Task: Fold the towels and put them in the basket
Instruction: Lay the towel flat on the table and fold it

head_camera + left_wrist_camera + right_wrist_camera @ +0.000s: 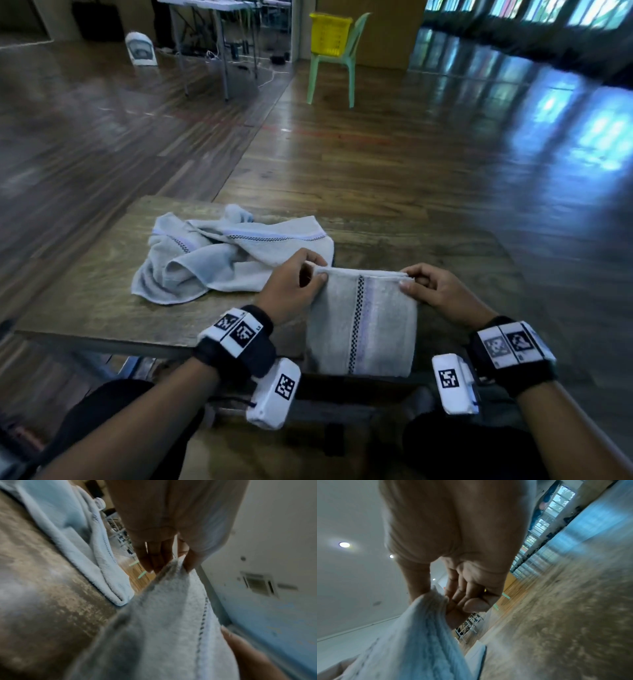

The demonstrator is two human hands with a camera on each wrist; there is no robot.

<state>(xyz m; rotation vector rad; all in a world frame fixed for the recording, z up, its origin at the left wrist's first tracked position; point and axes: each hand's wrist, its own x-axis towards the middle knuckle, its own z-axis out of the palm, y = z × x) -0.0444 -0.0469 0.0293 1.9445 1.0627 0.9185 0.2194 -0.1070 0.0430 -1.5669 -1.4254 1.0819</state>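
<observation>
Folded towel hangs over the surface's near edge, its top corners pinched by left grip and right grip. Loose towel lies behind; basket sits on a far chair.

- Crumpled towel is lying at ten o'clock, blocking the table's left-centre.
- Bare tabletop is lying open at two o'clock, right of the folded towel.

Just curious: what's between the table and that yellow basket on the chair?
In the head view, only bare wooden floor lies between the table and the yellow basket on the green chair.
</observation>
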